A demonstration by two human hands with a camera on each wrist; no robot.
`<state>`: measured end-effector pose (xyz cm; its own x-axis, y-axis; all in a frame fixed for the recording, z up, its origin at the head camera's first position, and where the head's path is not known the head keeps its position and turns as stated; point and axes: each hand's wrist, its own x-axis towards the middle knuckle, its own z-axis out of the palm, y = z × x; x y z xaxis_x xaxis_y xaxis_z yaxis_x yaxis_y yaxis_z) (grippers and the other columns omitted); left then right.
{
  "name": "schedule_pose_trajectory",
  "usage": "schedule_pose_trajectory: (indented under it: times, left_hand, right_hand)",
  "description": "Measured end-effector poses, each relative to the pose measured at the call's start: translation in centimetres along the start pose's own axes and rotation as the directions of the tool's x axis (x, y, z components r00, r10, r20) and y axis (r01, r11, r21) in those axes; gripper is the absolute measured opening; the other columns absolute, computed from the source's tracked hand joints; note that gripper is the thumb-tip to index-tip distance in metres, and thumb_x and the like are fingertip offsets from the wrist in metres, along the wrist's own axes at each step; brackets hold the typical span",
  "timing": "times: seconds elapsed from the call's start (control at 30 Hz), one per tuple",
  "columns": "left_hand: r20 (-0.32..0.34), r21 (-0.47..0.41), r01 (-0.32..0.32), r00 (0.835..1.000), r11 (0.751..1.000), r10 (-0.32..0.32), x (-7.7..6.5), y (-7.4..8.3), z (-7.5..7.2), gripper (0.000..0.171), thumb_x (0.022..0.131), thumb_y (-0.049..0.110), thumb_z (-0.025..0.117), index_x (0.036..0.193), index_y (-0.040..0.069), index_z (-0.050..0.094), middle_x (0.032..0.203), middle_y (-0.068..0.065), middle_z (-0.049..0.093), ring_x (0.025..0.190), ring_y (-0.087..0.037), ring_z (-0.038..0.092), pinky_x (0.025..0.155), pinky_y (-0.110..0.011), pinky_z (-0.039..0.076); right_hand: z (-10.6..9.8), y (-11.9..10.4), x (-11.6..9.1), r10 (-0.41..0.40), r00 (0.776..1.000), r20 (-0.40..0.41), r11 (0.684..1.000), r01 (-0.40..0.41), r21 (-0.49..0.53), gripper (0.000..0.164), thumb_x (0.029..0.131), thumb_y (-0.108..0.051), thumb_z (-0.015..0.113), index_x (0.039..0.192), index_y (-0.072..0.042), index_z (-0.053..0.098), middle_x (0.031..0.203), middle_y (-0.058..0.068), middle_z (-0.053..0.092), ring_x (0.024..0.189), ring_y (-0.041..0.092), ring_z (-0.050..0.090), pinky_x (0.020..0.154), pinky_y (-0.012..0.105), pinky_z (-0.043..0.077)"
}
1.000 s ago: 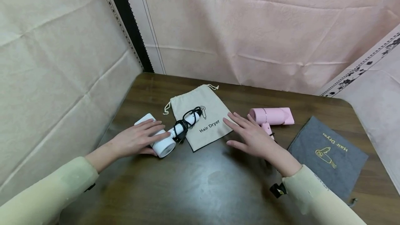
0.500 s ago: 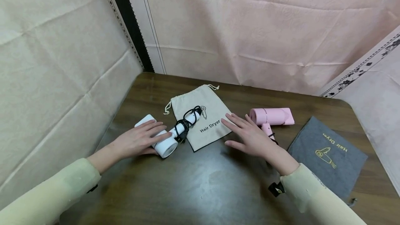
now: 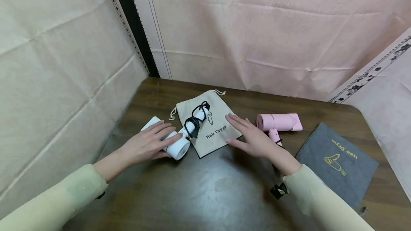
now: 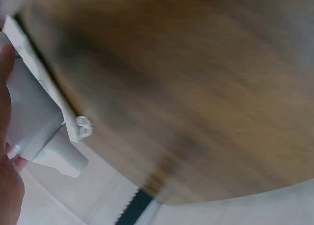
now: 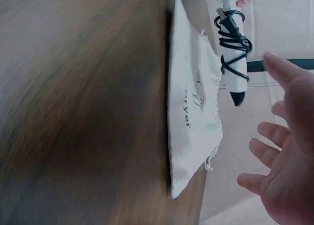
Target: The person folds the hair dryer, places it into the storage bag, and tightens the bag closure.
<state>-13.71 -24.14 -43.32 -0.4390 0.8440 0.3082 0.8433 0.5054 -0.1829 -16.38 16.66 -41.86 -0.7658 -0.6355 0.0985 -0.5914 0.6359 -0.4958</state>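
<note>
My left hand (image 3: 146, 146) grips the white hair dryer (image 3: 178, 148) around its barrel, thumb on the near side. A black cord (image 5: 234, 41) is wound about the dryer's handle, which points away to the right over the cream drawstring bag (image 3: 219, 141). Seen from the right wrist, the dryer is raised above the bag, which lies flat with "Hair Dryer" printed on it. My right hand (image 3: 255, 139) hovers with spread, straight fingers by the bag's right corner, holding nothing.
A pink hair dryer (image 3: 278, 122) lies right of my right hand, its handle partly hidden by that arm. Beyond it rests a dark grey bag (image 3: 337, 156) with yellow print. Curtains (image 3: 257, 38) hang behind the brown table (image 3: 199, 195).
My left hand has moved slightly right with the white hair dryer, whose handle end has swung farther up over the bag. My right hand has shifted a little left.
</note>
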Motion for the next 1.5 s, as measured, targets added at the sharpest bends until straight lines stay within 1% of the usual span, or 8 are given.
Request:
schedule_pose_trajectory:
  times: [0.13, 0.27, 0.53, 0.7, 0.9, 1.03, 1.37, 1.5]
  left_hand:
    - [-0.041, 0.019, 0.016, 0.999, 1.0, -0.016, 1.8, 0.8, -0.2, 0.083, 0.08, 0.045, 0.094, 0.148, 0.012, 0.059, 0.134, -0.02, 0.065, 0.126, -0.041, 0.063, 0.11, -0.057, 0.05]
    - [-0.049, 0.034, 0.049, 0.998, 0.998, -0.047, 3.3, 1.9, -0.2, 0.082, 0.082, 0.044, 0.094, 0.149, 0.013, 0.058, 0.135, -0.02, 0.064, 0.128, -0.042, 0.062, 0.112, -0.056, 0.049]
    - [-0.1, 0.062, 0.067, 0.993, 0.996, -0.061, 5.8, 3.5, 0.0, 0.084, 0.08, 0.04, 0.096, 0.149, 0.013, 0.057, 0.136, -0.019, 0.063, 0.129, -0.041, 0.061, 0.113, -0.055, 0.049]
    - [-0.124, 0.091, 0.062, 0.991, 0.994, -0.05, 7.0, 4.2, 0.3, 0.084, 0.081, 0.041, 0.095, 0.15, 0.014, 0.055, 0.137, -0.018, 0.063, 0.129, -0.039, 0.062, 0.113, -0.054, 0.049]
    - [-0.133, 0.106, 0.056, 0.99, 0.993, -0.042, 8.2, 5.2, 0.3, 0.085, 0.081, 0.041, 0.095, 0.15, 0.015, 0.054, 0.137, -0.018, 0.063, 0.127, -0.036, 0.062, 0.114, -0.053, 0.048]
    - [-0.146, 0.117, 0.047, 0.989, 0.992, -0.03, 8.8, 5.6, 0.2, 0.082, 0.082, 0.043, 0.093, 0.149, 0.015, 0.055, 0.136, -0.017, 0.063, 0.127, -0.036, 0.063, 0.115, -0.053, 0.047]
    - [-0.205, 0.144, 0.029, 0.979, 0.989, 0.001, 9.6, 6.5, 0.3, 0.08, 0.081, 0.046, 0.093, 0.145, 0.013, 0.057, 0.131, -0.017, 0.064, 0.123, -0.035, 0.064, 0.115, -0.053, 0.047]
    - [-0.236, 0.173, 0.021, 0.972, 0.985, 0.021, 10.1, 6.9, 0.5, 0.079, 0.082, 0.048, 0.092, 0.144, 0.013, 0.058, 0.13, -0.016, 0.064, 0.121, -0.033, 0.063, 0.114, -0.053, 0.048]
  right_hand:
    - [0.1, -0.1, 0.6, 0.078, 0.997, -0.025, 0.985, -0.073, 0.153, 0.084, 0.106, -0.042, 0.068, 0.172, -0.019, 0.021, 0.177, 0.005, 0.022, 0.162, 0.029, 0.025, 0.128, 0.056, 0.026]
    - [0.5, -0.5, 1.3, 0.145, 0.988, -0.058, 0.949, -0.123, 0.292, 0.084, 0.108, -0.046, 0.062, 0.173, -0.024, 0.013, 0.179, 0.0, 0.015, 0.163, 0.021, 0.02, 0.13, 0.052, 0.023]
    - [1.3, -0.3, 3.0, 0.234, 0.966, -0.114, 0.811, -0.129, 0.571, 0.081, 0.112, -0.04, 0.056, 0.173, -0.024, 0.004, 0.178, -0.007, 0.008, 0.164, 0.014, 0.013, 0.131, 0.046, 0.019]
    - [1.6, -0.2, 3.9, 0.278, 0.954, -0.116, 0.762, -0.145, 0.631, 0.081, 0.112, -0.04, 0.054, 0.173, -0.024, 0.003, 0.179, -0.005, 0.008, 0.164, 0.018, 0.015, 0.131, 0.048, 0.019]
    - [1.7, -0.2, 4.6, 0.364, 0.921, -0.136, 0.724, -0.188, 0.664, 0.079, 0.113, -0.038, 0.054, 0.173, -0.02, 0.007, 0.18, 0.004, 0.009, 0.163, 0.029, 0.019, 0.129, 0.052, 0.025]
    - [1.8, -0.4, 5.0, 0.381, 0.911, -0.16, 0.713, -0.179, 0.678, 0.078, 0.113, -0.032, 0.055, 0.173, -0.016, 0.008, 0.179, 0.01, 0.013, 0.163, 0.031, 0.02, 0.129, 0.052, 0.025]
    - [2.2, -1.4, 5.7, 0.441, 0.874, -0.203, 0.652, -0.157, 0.742, 0.08, 0.111, -0.031, 0.059, 0.174, -0.019, 0.011, 0.177, 0.011, 0.021, 0.162, 0.032, 0.022, 0.13, 0.052, 0.024]
    - [2.3, -1.7, 6.0, 0.454, 0.864, -0.217, 0.613, -0.126, 0.78, 0.08, 0.11, -0.027, 0.06, 0.174, -0.022, 0.011, 0.176, 0.01, 0.023, 0.16, 0.03, 0.027, 0.128, 0.051, 0.028]
